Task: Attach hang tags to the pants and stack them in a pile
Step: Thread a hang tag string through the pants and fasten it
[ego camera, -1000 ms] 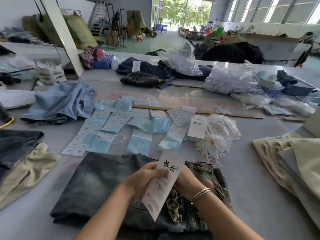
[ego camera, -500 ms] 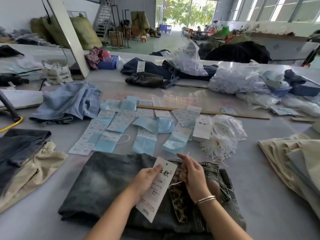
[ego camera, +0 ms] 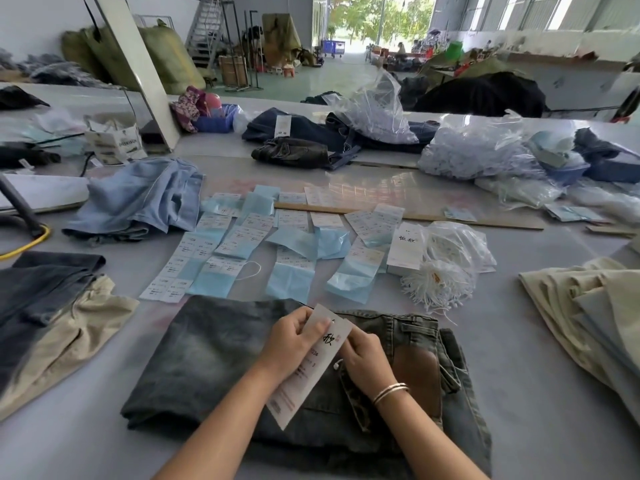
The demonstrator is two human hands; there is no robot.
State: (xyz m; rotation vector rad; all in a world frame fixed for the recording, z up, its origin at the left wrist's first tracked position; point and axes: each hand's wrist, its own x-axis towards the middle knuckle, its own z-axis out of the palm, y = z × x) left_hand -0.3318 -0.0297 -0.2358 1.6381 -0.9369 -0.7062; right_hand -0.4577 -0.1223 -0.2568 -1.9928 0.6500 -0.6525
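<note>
Folded grey washed jeans (ego camera: 221, 368) lie in front of me, waistband and brown leather patch (ego camera: 417, 379) to the right. Over them my left hand (ego camera: 294, 344) pinches a long white hang tag (ego camera: 304, 379) near its top, thumb on its face. My right hand (ego camera: 363, 355) holds the tag's right edge, where a thin white string (ego camera: 337, 364) shows. Sticker sheets and blue backing papers (ego camera: 291, 244) are spread beyond the jeans. A stack of white hang tags (ego camera: 405, 249) and a bundle of white strings (ego camera: 438, 282) lie to the right of them.
A pile of dark and beige pants (ego camera: 52, 320) sits at the left, cream pants (ego camera: 588, 306) at the right. Light blue jeans (ego camera: 138, 199) lie behind left. Plastic bags (ego camera: 485, 154), dark jeans (ego camera: 304, 140) and a wooden ruler (ego camera: 450, 218) cross the back of the grey table (ego camera: 519, 393).
My right hand has come back to the tag's right edge from the waistband. The tag has risen slightly, and my view has shifted.
</note>
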